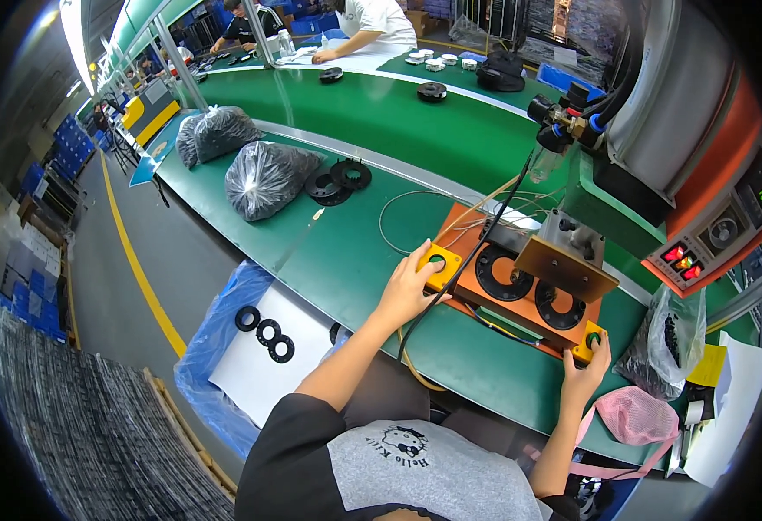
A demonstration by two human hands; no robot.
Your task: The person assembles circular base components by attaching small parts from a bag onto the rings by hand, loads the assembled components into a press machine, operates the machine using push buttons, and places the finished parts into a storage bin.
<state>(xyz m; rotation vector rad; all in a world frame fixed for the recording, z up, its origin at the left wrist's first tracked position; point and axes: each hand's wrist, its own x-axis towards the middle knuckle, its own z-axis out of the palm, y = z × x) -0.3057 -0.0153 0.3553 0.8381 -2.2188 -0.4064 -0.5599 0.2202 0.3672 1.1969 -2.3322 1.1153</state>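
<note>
Currently, left hand (414, 282): fingers bent around the left box (444, 265), by its green button; cannot tell whether they grip or just rest
Right hand (587, 369): fingers bent at the right box (584, 347), also by a green button; pressure cannot be told
Black rings (560, 306): two, in the orange jig (520, 302) between the hands; one seated askew could be marked or cracked under load, though their seating is hard to judge
Plate (567, 267): overhangs the jig; a finger strayed beneath it might get pinched if it dropped
Cable (422, 323): runs just beside the left forearm; a sideways swing could snag it
Clear bag (672, 339): near the right hand, holding dark bits; an elbow knock might spill them
</note>
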